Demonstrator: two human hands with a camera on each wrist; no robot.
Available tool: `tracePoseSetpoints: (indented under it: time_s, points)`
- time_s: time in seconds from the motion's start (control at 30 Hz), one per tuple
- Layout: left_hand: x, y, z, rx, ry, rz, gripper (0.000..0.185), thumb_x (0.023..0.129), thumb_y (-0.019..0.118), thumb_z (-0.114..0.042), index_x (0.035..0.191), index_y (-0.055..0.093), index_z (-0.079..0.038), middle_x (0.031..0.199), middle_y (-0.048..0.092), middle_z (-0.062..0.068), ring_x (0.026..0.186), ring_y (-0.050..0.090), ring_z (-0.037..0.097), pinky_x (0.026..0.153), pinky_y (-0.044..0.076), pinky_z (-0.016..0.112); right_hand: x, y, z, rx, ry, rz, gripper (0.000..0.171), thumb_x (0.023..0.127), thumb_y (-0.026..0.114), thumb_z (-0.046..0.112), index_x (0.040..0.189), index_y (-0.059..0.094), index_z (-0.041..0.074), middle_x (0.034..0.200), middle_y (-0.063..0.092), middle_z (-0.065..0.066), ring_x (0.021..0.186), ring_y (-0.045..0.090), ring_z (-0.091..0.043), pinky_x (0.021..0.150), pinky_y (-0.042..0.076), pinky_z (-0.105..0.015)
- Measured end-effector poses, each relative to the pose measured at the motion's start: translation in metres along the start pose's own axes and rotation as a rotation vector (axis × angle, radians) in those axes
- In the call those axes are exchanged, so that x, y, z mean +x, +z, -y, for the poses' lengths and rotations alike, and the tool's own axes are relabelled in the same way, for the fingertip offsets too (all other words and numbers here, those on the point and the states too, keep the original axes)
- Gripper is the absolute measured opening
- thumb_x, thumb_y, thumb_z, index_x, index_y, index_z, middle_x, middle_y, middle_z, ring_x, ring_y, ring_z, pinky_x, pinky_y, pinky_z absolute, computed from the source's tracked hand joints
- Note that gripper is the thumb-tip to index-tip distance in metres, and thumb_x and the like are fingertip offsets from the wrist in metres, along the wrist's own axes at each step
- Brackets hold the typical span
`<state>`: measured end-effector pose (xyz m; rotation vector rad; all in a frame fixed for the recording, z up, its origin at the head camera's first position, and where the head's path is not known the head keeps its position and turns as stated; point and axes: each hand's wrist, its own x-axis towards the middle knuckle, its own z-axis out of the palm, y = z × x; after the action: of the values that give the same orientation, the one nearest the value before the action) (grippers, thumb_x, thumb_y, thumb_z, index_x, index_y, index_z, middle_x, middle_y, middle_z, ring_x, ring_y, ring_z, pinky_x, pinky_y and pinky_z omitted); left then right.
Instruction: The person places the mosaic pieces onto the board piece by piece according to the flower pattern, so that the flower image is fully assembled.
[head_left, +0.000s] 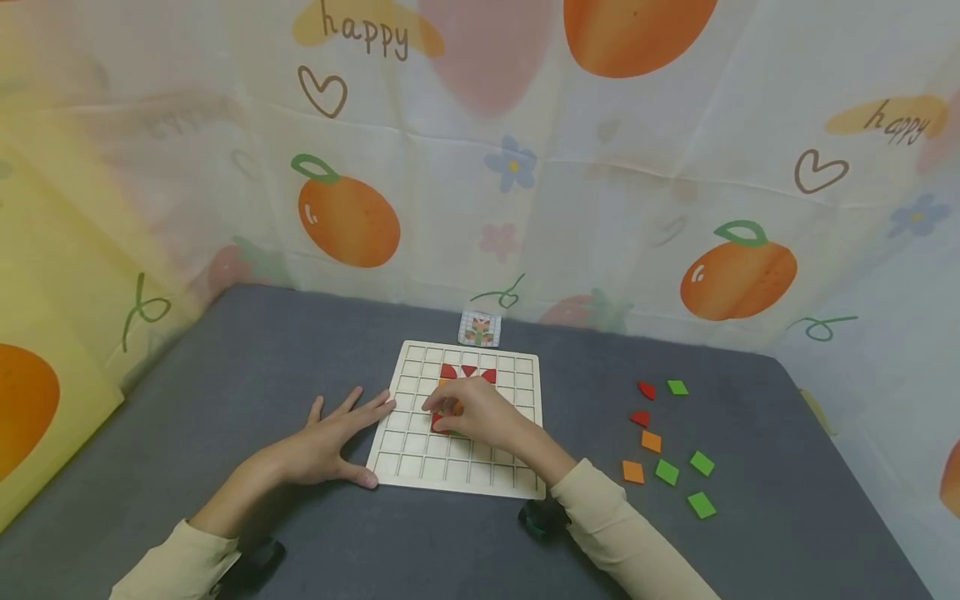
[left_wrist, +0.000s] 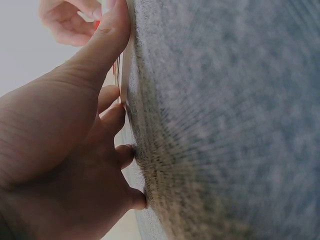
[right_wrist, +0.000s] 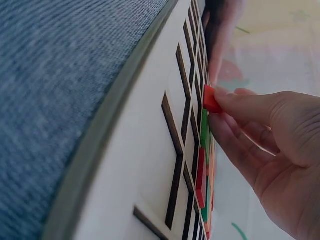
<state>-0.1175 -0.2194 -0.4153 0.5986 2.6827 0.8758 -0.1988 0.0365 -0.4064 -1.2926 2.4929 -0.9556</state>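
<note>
Head view: the right hand pinches a red piece in its fingers over the wooden grid board's centre, while the left hand, fingers relaxed, steadies the board's left edge. Few cells are filled; eight loose pieces wait on the grey counter to the right.

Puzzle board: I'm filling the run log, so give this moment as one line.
right hand: pinches red piece over board | left hand: flat, steadies board edge | loose pieces: right, on table
</note>
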Motion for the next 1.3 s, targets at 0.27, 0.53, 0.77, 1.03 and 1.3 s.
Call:
tracePoseSetpoints:
  time_s: [0.27, 0.53, 0.77, 1.03, 1.3]
  points:
    - [0.0006, 0.0006, 0.0003, 0.002, -0.006, 0.000, 0.106, 0.070, 0.081, -0.050, 0.154, 0.031, -0.011, 0.162, 0.019, 0.015, 0.145, 0.002, 0.051, 0.099, -0.011, 0.076, 0.0007, 0.0005, 0.0006, -0.007, 0.016, -0.004, 0.021, 0.084, 0.077, 0.006, 0.104, 0.074, 0.006, 0.091, 0.072, 0.000, 0.077, 0.064, -0.009, 0.069, 0.050, -0.019]
    - [0.0003, 0.0008, -0.0002, -0.002, -0.006, 0.000, 0.106, 0.070, 0.081, -0.049, 0.154, 0.031, -0.010, 0.161, 0.020, 0.015, 0.145, 0.002, 0.052, 0.099, -0.011, 0.076, 0.0013, 0.0023, 0.0025, -0.074, 0.027, -0.013, 0.022, 0.083, 0.078, 0.008, 0.105, 0.074, 0.007, 0.090, 0.072, 0.000, 0.077, 0.063, -0.007, 0.069, 0.049, -0.018]
    - [-0.0005, 0.0013, 0.0001, -0.005, 0.007, -0.008, 0.106, 0.070, 0.081, -0.049, 0.154, 0.031, -0.009, 0.161, 0.020, 0.015, 0.144, 0.002, 0.052, 0.099, -0.011, 0.076, 0.0028, 0.0029, 0.0043, -0.104, 0.044, -0.005, 0.018, 0.086, 0.076, 0.010, 0.103, 0.074, 0.008, 0.086, 0.071, 0.003, 0.077, 0.062, -0.004, 0.070, 0.049, -0.018]
    - [-0.0002, 0.0022, 0.0004, -0.012, 0.012, -0.008, 0.105, 0.070, 0.080, -0.050, 0.154, 0.031, -0.010, 0.161, 0.020, 0.016, 0.144, 0.002, 0.052, 0.099, -0.012, 0.076, 0.0029, 0.0036, 0.0056, -0.064, 0.092, 0.017, 0.019, 0.085, 0.076, 0.006, 0.104, 0.074, 0.008, 0.091, 0.071, 0.003, 0.079, 0.062, -0.004, 0.073, 0.049, -0.018]
    - [-0.0008, 0.0018, 0.0003, 0.000, 0.009, -0.016, 0.105, 0.070, 0.081, -0.050, 0.154, 0.032, -0.009, 0.161, 0.021, 0.016, 0.144, 0.003, 0.052, 0.099, -0.011, 0.076, 0.0031, 0.0046, 0.0076, -0.059, 0.105, 0.018, 0.021, 0.084, 0.075, 0.004, 0.105, 0.074, 0.008, 0.096, 0.073, 0.002, 0.084, 0.064, -0.004, 0.077, 0.050, -0.018]
